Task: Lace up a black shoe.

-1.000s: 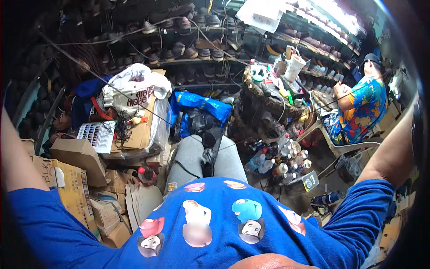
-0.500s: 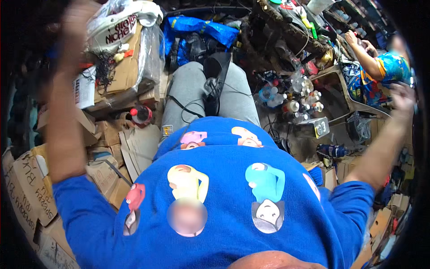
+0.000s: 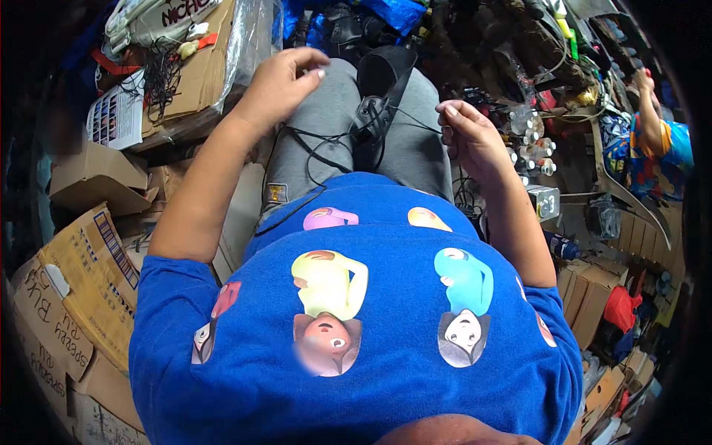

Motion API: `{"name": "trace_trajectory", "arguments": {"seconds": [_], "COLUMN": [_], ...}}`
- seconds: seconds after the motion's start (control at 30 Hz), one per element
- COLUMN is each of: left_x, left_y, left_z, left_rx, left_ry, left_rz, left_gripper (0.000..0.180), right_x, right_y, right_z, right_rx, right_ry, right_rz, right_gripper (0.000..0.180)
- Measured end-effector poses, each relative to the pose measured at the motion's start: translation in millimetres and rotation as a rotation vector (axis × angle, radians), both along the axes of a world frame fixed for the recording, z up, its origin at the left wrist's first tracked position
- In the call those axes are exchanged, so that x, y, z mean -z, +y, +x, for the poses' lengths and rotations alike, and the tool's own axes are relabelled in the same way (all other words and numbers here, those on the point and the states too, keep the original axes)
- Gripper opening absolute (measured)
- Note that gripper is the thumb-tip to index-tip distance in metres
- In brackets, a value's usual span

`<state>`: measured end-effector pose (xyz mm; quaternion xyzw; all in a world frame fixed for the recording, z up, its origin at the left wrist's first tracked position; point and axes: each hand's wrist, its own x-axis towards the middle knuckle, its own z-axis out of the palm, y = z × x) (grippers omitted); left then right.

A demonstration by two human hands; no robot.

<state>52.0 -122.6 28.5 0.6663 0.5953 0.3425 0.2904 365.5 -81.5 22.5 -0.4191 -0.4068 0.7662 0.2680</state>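
I sit in a blue printed shirt and grey trousers [image 3: 326, 126]. On my lap lies a black strap with a small black device [image 3: 378, 96], and thin black cords [image 3: 311, 152] loop from it. My left hand [image 3: 282, 81] rests over my left knee with thumb and fingertips pinched together; I cannot make out anything between them. My right hand [image 3: 467, 133] hovers beside my right thigh with its fingers curled, and one thin cord runs from the device to its fingertips.
Cardboard boxes [image 3: 89, 259] are stacked at my left, with a plastic-wrapped box and a white bag [image 3: 193, 67] above them. Small bottles [image 3: 530, 133] and clutter fill the right. A person in a bright patterned shirt [image 3: 653, 141] sits at the far right.
Both my arms came down from raised at the sides of the view to my lap. The view has tilted further down toward my knees.
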Motion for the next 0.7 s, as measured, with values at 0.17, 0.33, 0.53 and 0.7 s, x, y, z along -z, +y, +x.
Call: {"name": "trace_trajectory", "arguments": {"seconds": [0.17,0.33,0.53,0.7], "left_x": [21,30,3,18], "left_y": [-14,-4,30,23], "left_z": [25,20,-14,57], "left_rx": [0.143,0.188,-0.213,0.196], "left_ry": [0.163,0.004,0.303,0.200], "left_rz": [-0.231,-0.287,0.133,0.155], "left_gripper": [0.023,0.022,0.019,0.023], "right_x": [12,10,7,7], "right_y": [-3,-2,7,14], "right_z": [-2,-7,-11,-20], "right_rx": [-0.091,-0.096,-0.199,-0.283], "right_ry": [-0.244,-0.426,-0.607,-0.697], "right_rz": [0.273,0.493,0.767,0.846], "right_gripper": [0.024,0.025,0.021,0.021]}}
